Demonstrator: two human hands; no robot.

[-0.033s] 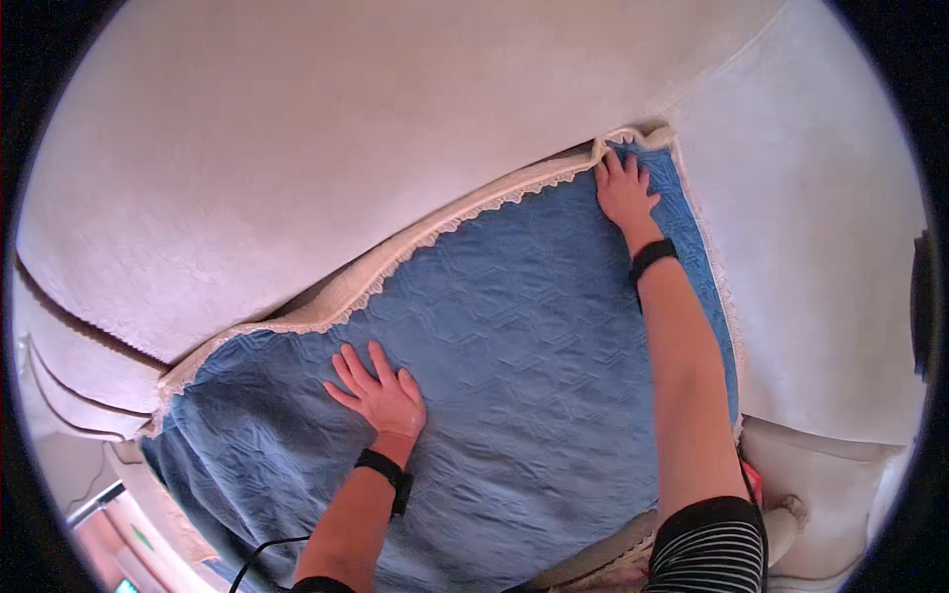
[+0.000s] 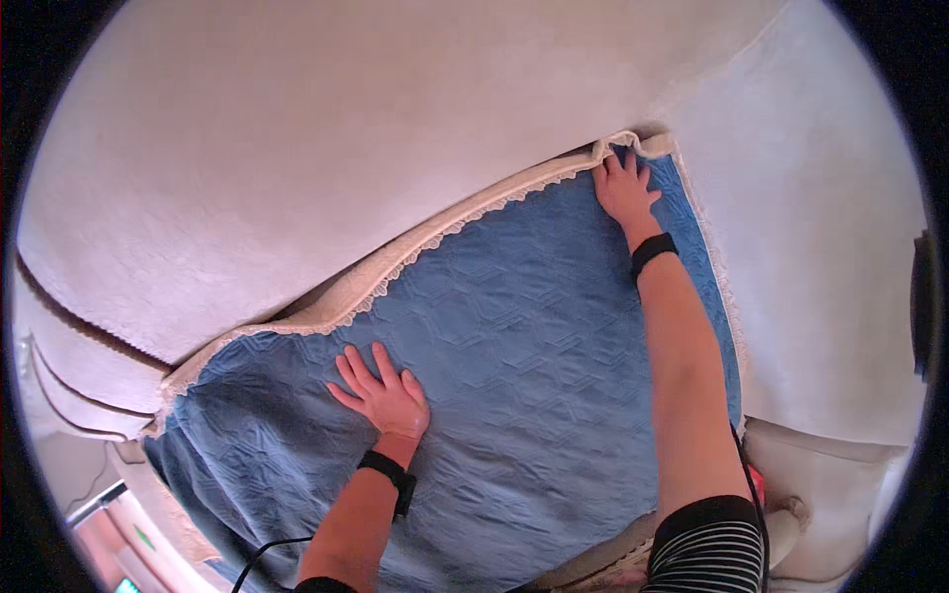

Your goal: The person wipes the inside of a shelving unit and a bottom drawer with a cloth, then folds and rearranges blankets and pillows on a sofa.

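A blue quilted sofa cover [image 2: 514, 326] with a cream, lace-edged border [image 2: 395, 252] lies over the seat, wrinkled toward its left side. My left hand [image 2: 387, 397] rests flat on the cover left of the middle, fingers spread. Stretched out farther, my right hand [image 2: 625, 193] lies on it by the far right corner, also with fingers apart. Its fingertips reach the border, which is bunched into a small fold there. Neither hand grasps the cloth. Each wrist wears a black band.
The pale sofa backrest [image 2: 326, 148] rises along the cover's far edge, with a dark gap between them in places. A pale armrest [image 2: 820, 267] stands at the right. A black cable [image 2: 259, 555] runs beside my left forearm. Something red [image 2: 757, 482] shows by my right elbow.
The border at the far right corner is folded a little more around my right fingertips. Both hands stay in nearly the same place.
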